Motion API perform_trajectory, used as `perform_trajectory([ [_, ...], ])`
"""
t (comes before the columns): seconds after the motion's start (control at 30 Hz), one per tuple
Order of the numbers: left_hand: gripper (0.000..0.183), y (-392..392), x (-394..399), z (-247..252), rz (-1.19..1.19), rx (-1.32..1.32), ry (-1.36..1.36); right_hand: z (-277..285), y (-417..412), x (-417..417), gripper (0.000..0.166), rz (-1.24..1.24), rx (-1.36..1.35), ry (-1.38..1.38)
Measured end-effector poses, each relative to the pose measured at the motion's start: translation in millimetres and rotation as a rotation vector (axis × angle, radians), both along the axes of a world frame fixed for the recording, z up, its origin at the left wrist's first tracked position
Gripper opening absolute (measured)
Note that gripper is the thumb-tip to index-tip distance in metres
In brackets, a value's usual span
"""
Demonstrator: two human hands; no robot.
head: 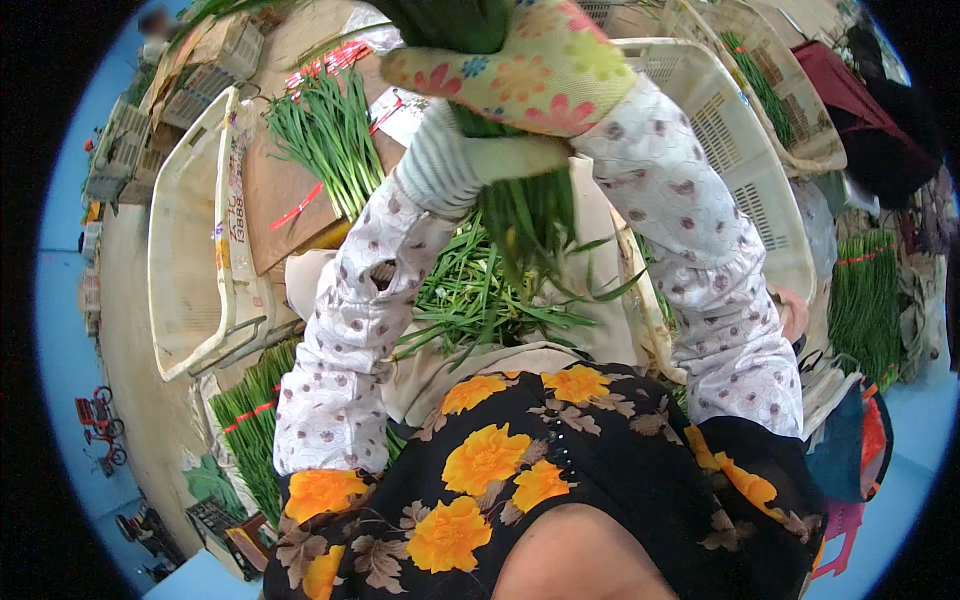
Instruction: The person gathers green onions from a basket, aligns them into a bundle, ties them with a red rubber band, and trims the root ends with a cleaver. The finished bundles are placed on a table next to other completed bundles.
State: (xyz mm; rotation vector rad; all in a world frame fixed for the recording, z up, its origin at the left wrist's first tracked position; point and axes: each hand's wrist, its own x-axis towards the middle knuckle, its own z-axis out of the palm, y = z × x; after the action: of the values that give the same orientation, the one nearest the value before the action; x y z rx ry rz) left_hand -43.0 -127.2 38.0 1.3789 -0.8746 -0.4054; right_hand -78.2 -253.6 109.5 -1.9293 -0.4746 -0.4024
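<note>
Both of my gloved hands grip one bunch of long green leaves (pixel 529 217), probably Chinese chives, held up over my lap. My right hand (pixel 525 79), in a flower-print glove, is wrapped around its upper part. Just below, my left hand (pixel 465 161), in a glove with a striped cuff, closes around the same bunch, its fingers partly hidden. The leaf ends hang down, slightly blurred. Under them, a heap of loose leaf trimmings (pixel 480 292) lies on a beige cloth (pixel 592 255) over my lap.
Left, chives (pixel 330 142) and red ties (pixel 330 64) lie on a brown board (pixel 274 191) by a white plastic crate (pixel 187 247). Another crate (pixel 750 172) stands right. Tied chive bundles flank me, left (pixel 259 409) and right (pixel 862 300).
</note>
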Motion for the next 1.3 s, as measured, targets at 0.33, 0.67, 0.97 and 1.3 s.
perform_trajectory([
  [0.33, 0.033, 37, 1, 4, 0.322, -0.403, 0.521, -137, -12, -99, 0.057, -0.090, -0.330, 0.704],
  [0.67, 0.020, 88, 36, -11, 0.482, -0.785, 0.596, -195, -50, -149, 0.020, 0.026, -0.434, 0.395],
  [0.97, 0.028, 67, 13, -21, 0.423, -0.839, 0.328, -121, 7, -90, 0.050, -0.463, 0.275, 0.625],
  [1.3, 0.014, 65, 11, -44, 0.373, -0.900, 0.465, -141, 15, -47, 0.019, -0.086, 0.908, 0.911],
])
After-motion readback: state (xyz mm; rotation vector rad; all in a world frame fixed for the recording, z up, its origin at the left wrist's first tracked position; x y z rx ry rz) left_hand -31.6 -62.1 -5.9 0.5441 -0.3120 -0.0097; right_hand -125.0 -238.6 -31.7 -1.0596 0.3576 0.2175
